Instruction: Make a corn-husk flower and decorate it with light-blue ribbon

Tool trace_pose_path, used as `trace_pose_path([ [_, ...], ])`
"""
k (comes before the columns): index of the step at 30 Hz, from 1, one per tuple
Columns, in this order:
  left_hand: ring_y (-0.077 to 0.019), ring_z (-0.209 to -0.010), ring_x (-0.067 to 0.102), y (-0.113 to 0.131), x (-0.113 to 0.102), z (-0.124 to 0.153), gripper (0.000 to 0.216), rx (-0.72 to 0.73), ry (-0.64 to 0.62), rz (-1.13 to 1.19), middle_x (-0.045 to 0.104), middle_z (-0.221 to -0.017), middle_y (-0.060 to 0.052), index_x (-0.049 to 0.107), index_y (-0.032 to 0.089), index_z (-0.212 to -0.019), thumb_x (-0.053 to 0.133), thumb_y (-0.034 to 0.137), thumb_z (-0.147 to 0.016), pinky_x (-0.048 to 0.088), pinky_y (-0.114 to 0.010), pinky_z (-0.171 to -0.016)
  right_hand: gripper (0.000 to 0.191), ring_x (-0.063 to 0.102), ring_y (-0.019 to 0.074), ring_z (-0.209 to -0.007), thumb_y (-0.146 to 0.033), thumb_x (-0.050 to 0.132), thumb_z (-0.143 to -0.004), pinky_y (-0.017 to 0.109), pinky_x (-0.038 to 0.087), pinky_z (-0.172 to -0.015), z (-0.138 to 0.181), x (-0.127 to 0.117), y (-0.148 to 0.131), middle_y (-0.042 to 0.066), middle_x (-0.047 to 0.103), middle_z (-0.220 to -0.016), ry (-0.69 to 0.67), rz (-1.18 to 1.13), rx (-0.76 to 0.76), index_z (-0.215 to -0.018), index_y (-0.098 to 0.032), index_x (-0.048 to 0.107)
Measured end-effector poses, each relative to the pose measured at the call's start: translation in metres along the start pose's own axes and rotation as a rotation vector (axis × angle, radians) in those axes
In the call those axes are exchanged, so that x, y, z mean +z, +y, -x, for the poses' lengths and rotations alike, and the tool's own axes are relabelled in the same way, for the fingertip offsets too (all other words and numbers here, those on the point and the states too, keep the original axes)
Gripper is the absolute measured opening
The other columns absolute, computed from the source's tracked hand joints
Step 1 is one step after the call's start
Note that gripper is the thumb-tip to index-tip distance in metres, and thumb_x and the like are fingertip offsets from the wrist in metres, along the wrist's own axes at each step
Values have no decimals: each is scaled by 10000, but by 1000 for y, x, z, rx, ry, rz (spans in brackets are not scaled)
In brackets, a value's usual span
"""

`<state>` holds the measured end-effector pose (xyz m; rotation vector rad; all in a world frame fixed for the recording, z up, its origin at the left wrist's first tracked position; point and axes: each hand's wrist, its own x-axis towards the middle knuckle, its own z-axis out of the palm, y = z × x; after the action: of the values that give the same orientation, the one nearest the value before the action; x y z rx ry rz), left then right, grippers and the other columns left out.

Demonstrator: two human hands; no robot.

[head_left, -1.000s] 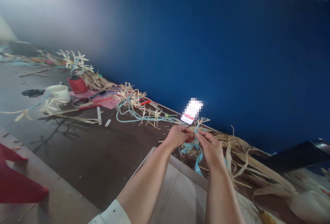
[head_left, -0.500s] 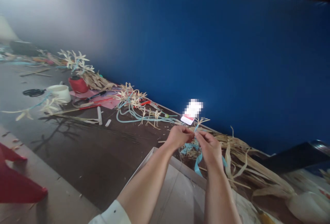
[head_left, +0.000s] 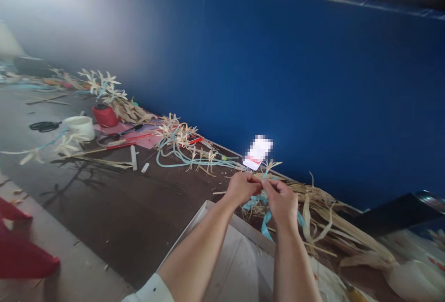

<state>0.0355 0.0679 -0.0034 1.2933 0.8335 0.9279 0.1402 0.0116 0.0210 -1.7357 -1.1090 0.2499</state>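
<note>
A small flower [head_left: 272, 166] of cream dried husk, with a light blue wrapped stem, stands up from between my fingertips. My left hand [head_left: 242, 187] is closed in a pinch at the stem. Right beside it, my right hand [head_left: 281, 201] pinches too, its fingertips nearly touching the left ones. The stem's lower part is hidden by the fingers. A light blue paper strip [head_left: 266, 226] curls down beside my right hand, over plant scraps. Dried corn husks [head_left: 323, 204] lie to the right of that hand.
Blue-wrapped stems [head_left: 174, 159] with husk flowers [head_left: 176, 129] lie left of my hands. Further left are a white cup [head_left: 79, 127], scissors [head_left: 45, 127] and a red spool [head_left: 105, 115]. A lit phone [head_left: 257, 152] stands before the blue wall [head_left: 295, 70]. A shallow tray [head_left: 205, 209] sits under my forearms.
My hands stay pinched at the flower. Less of the blue stem shows above the fingertips, and the flower head tilts slightly differently. The view has shifted a little.
</note>
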Motion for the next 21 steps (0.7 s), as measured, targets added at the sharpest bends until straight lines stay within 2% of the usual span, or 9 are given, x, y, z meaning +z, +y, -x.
trace_pose_path([
  [5,-94,-616,593,8,-4,3,276,-83,-209,319,643,-690,-42,662,105,-833,698,289,-631,495,-251,-657,393,575,200,-618,-516,606,-650,279,408,-563,0,-4,2,33,659,-645,0,-91,-8,-800,-169,714],
  [9,-93,-593,593,7,-8,4,367,-136,-281,393,640,-701,-49,652,95,-831,739,356,-588,506,-254,-627,418,559,194,-568,-532,595,-650,284,399,-509,-1,-1,10,22,641,-599,-9,-205,27,-845,-182,716],
  [16,-117,-614,607,9,-7,5,353,-163,-232,384,636,-685,-52,630,95,-801,745,338,-572,498,-258,-605,325,582,199,-633,-481,631,-655,287,427,-551,-2,0,10,19,669,-691,-94,-301,39,-828,-216,707],
  [19,-94,-568,572,10,-5,4,249,-109,-147,298,611,-610,-31,620,88,-712,708,297,-608,475,-243,-611,290,596,207,-700,-447,656,-650,284,439,-605,-2,-4,6,20,678,-734,-89,-237,25,-810,-209,701],
  [21,-83,-538,538,11,-4,4,199,-47,-74,161,590,-570,-14,621,97,-671,668,288,-641,450,-222,-587,297,600,214,-714,-440,651,-655,289,442,-617,-2,-5,5,24,677,-729,-85,-187,17,-822,-200,701],
])
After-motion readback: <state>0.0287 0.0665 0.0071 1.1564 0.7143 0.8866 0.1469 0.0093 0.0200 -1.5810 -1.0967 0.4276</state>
